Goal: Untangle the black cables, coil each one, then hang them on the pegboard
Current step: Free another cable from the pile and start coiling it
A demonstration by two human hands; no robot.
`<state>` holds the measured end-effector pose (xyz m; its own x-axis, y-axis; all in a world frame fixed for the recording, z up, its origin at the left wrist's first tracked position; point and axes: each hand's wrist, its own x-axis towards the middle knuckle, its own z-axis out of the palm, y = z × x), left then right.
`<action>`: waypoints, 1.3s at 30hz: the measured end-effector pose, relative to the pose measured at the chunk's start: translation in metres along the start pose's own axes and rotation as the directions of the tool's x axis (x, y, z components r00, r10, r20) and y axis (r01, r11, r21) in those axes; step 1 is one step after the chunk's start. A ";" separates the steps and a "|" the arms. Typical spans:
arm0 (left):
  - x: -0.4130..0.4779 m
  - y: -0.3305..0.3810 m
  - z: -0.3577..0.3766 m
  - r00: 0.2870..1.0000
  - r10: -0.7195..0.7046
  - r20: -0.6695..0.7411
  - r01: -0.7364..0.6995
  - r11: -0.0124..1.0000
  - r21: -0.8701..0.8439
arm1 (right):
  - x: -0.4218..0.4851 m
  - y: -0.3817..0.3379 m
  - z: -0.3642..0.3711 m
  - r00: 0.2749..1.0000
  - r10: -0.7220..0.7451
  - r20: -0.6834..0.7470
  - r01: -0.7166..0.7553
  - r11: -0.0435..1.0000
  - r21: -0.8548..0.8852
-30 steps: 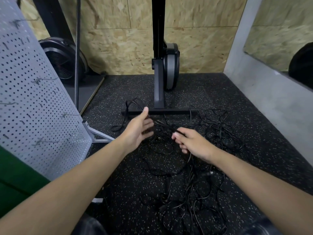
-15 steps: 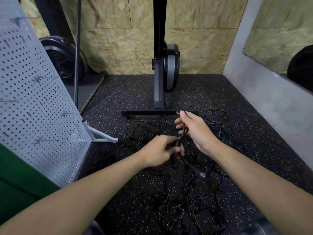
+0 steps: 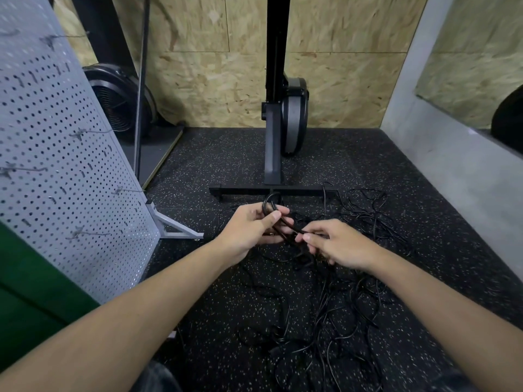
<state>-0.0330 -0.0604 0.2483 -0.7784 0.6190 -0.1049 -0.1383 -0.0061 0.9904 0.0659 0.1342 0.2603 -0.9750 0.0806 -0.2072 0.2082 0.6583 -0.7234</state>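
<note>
Above left grip (image 3: 249, 230), looped black cable (image 3: 265, 202)

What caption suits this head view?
Left hand and right hand hold a looped black cable above the tangled pile, pegboard at left.

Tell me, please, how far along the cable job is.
Done: nothing that shows; the hooks in view on the pegboard are bare. In hand: the left hand holds a first loop of one cable, and the right hand pinches the same cable. Left: the tangle on the floor, then coiling and hanging each cable.
</note>
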 end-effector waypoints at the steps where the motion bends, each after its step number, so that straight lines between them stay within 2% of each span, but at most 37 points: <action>1: -0.001 0.002 -0.001 0.999 -0.041 -0.001 0.041 0.998 -0.047 | -0.001 0.000 -0.002 0.999 0.001 -0.037 -0.002 1.000 -0.026; 4: -0.004 0.006 -0.004 0.979 -0.201 0.019 0.201 0.966 -0.164 | -0.004 0.003 -0.005 0.995 0.072 -0.073 -0.079 0.991 -0.108; 7: -0.007 0.004 -0.006 0.971 -0.232 0.057 0.235 0.971 -0.043 | -0.008 -0.003 -0.005 0.985 0.068 -0.156 -0.087 0.990 -0.115; 9: -0.008 0.001 -0.007 0.982 -0.182 0.055 0.170 0.970 0.172 | -0.011 -0.012 -0.004 0.982 0.025 -0.188 -0.035 0.998 -0.050; 11: -0.007 0.000 -0.008 0.993 -0.111 0.036 0.084 0.896 0.437 | -0.012 -0.016 -0.002 0.990 -0.008 -0.140 0.003 0.999 -0.039; 13: -0.007 0.001 -0.008 0.999 -0.046 0.005 0.034 0.809 0.587 | -0.010 -0.012 0.002 0.996 -0.036 -0.076 0.029 0.995 -0.097; 16: -0.010 0.008 -0.004 0.997 0.055 -0.061 0.001 0.734 0.679 | -0.008 -0.002 0.004 1.000 -0.009 -0.013 0.006 0.982 -0.188; 18: -0.011 0.013 -0.004 0.988 0.139 -0.066 -0.038 0.639 0.768 | -0.008 0.001 0.004 1.000 0.006 -0.006 -0.007 0.984 -0.179; 22: -0.014 0.023 -0.002 0.966 0.259 -0.014 -0.119 0.490 0.864 | -0.007 -0.005 0.006 0.998 -0.016 -0.068 0.013 0.999 -0.049; 24: -0.016 0.027 0.002 0.948 0.318 -0.008 -0.146 0.457 0.878 | -0.005 -0.010 0.007 0.997 0.019 -0.077 -0.010 0.993 0.113; 26: -0.017 0.031 0.006 0.931 0.365 0.000 -0.178 0.452 0.874 | -0.006 -0.016 0.007 0.996 0.072 -0.055 -0.049 0.939 0.340; 28: -0.020 0.034 0.011 0.915 0.401 0.049 -0.241 0.444 0.863 | -0.009 -0.022 0.006 0.996 0.092 -0.012 -0.070 0.827 0.558; 30: -0.024 0.037 0.016 0.905 0.402 0.140 -0.324 0.435 0.840 | -0.012 -0.027 0.005 0.997 0.081 -0.018 -0.047 0.737 0.675; 34: -0.029 0.041 0.017 0.906 0.347 0.244 -0.397 0.491 0.775 | -0.012 -0.029 0.001 0.997 0.045 -0.059 0.011 0.689 0.725; 36: -0.029 0.045 0.012 0.908 0.391 0.150 -0.359 0.540 0.761 | -0.012 -0.028 -0.002 0.998 0.035 -0.047 0.007 0.720 0.694; 39: -0.022 0.042 -0.001 0.890 0.449 -0.076 -0.258 0.633 0.730 | -0.015 -0.029 -0.008 1.000 0.005 -0.007 -0.001 0.877 0.480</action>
<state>-0.0226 -0.0751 0.2924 -0.8013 0.4888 0.3449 0.5599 0.4094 0.7204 0.0735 0.1196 0.2893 -0.9744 0.0890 -0.2067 0.2215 0.2183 -0.9504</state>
